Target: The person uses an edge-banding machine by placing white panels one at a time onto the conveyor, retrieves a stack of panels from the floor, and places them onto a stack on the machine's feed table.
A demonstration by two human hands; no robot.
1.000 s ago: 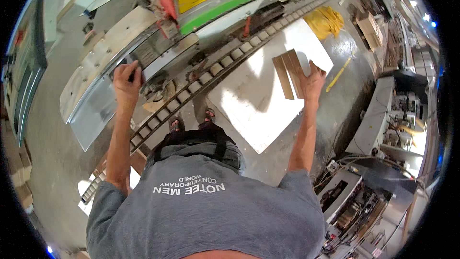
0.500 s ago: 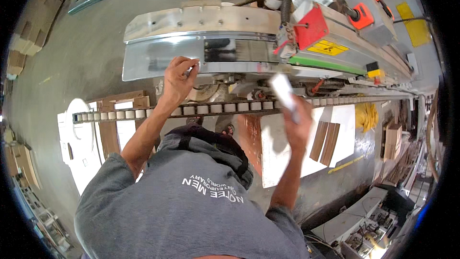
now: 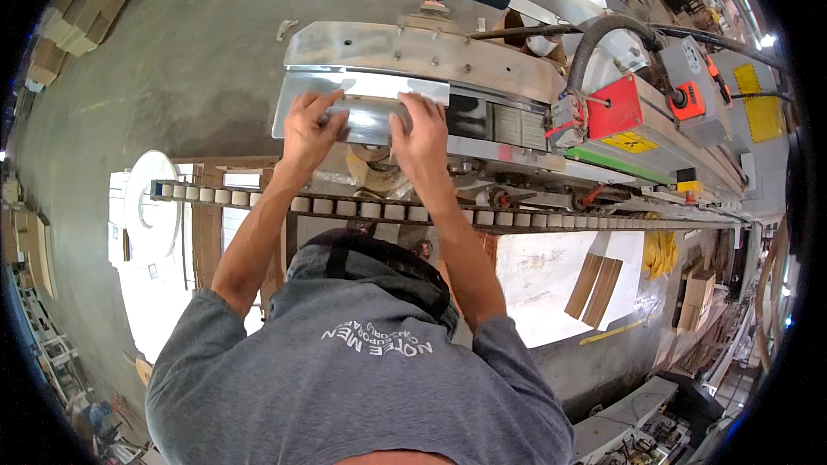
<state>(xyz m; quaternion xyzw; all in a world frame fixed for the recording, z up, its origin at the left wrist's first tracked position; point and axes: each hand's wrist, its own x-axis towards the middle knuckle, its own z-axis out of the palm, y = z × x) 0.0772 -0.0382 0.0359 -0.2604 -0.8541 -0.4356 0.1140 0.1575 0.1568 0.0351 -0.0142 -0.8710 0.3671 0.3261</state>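
Note:
A narrow, pale strip-shaped piece [image 3: 379, 88] lies along the far side of the smooth metal bed [image 3: 366, 127] of a long machine. At its left end, my left hand [image 3: 312, 131] has bent fingers closed on the near edge. My right hand [image 3: 419, 136] grips the same piece further right, thumb toward the left and fingertips on its edge. Behind the piece runs the machine's metal fence [image 3: 345, 41]. To the right of my right hand, the bed continues into a dark ribbed section [image 3: 517, 127].
A chain of pale blocks [image 3: 345, 207] crosses between me and the machine. Right along the machine sit a red guard box [image 3: 613, 108], a thick black hose [image 3: 620, 26] and a grey control box [image 3: 696, 77]. Two brown strips [image 3: 594, 291] rest on a white board [image 3: 534, 271].
My right hand has swung leftward and forward, bringing the pale piece from the right onto the metal bed. My left hand now touches it too. The view has shifted left.

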